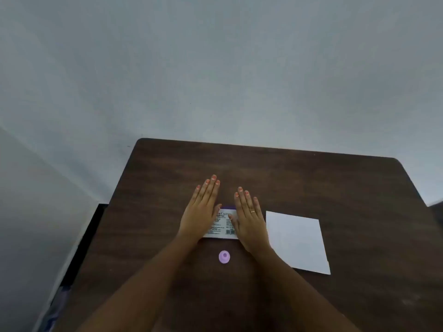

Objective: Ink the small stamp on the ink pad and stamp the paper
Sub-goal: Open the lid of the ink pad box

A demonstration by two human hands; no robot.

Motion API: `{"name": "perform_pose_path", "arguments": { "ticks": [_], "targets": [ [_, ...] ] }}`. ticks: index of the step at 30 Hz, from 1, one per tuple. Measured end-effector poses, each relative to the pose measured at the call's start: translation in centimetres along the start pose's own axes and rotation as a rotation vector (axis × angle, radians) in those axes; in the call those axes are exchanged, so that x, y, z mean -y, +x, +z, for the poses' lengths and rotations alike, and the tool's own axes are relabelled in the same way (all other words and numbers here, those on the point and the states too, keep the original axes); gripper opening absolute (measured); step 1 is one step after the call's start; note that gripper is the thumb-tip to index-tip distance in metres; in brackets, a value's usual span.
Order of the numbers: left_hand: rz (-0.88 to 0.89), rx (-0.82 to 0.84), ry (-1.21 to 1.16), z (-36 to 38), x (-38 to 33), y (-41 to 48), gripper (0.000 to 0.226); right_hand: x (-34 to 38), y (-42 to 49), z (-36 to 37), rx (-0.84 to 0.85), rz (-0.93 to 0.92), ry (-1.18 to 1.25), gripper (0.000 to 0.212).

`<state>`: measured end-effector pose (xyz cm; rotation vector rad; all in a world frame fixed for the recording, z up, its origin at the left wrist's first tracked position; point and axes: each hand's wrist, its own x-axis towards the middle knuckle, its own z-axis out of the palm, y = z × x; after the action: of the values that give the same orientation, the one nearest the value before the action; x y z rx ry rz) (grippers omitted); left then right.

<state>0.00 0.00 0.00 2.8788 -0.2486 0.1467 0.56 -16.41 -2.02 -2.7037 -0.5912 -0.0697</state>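
Note:
A closed ink pad box (222, 224) with a white printed label and a purple far edge lies in the middle of the dark wooden table (311, 178). My left hand (201, 212) lies flat over its left end, fingers stretched out. My right hand (249, 216), a ring on one finger, lies flat over its right end. Both thumbs touch the label. A small round lilac stamp (224, 256) stands on the table just in front of the box, between my forearms. A blank white sheet of paper (297, 240) lies to the right of my right hand.
A plain pale wall rises behind the table's far edge. The table's left edge drops to a dark gap and a pale floor (28, 236), with something purple (60, 305) low at the left.

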Motion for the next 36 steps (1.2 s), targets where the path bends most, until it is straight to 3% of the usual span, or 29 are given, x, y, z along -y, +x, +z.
{"name": "perform_pose_path", "arguments": {
  "ticks": [4,9,14,17,24,30,36],
  "targets": [
    [-0.013,0.162,-0.033,0.7,0.7,-1.0,0.06,0.1,-0.5,0.4,0.126,0.012,-0.017,0.06],
    [-0.029,0.289,-0.261,-0.1,2.6,-1.8,0.06,-0.7,-0.3,-0.2,0.328,-0.056,0.073,0.067],
    [0.025,0.405,-0.367,-1.0,5.4,-2.5,0.083,-1.2,0.4,-1.9,0.52,-0.145,0.082,0.089],
    [0.035,0.442,-0.387,-1.0,6.0,-2.7,0.098,-1.3,0.8,-2.5,0.546,-0.121,0.145,0.086],
    [0.024,0.401,-0.469,-0.5,6.1,-3.1,0.097,-1.2,1.4,-4.0,0.58,-0.052,0.255,0.067],
    [-0.058,0.366,-0.574,-0.1,6.1,-3.4,0.105,-1.1,4.1,-6.3,0.417,0.13,0.645,0.026],
    [-0.048,0.449,-0.469,0.5,6.0,-3.3,0.112,0.2,6.2,-4.5,0.044,0.283,0.676,0.02]
  ]
}}
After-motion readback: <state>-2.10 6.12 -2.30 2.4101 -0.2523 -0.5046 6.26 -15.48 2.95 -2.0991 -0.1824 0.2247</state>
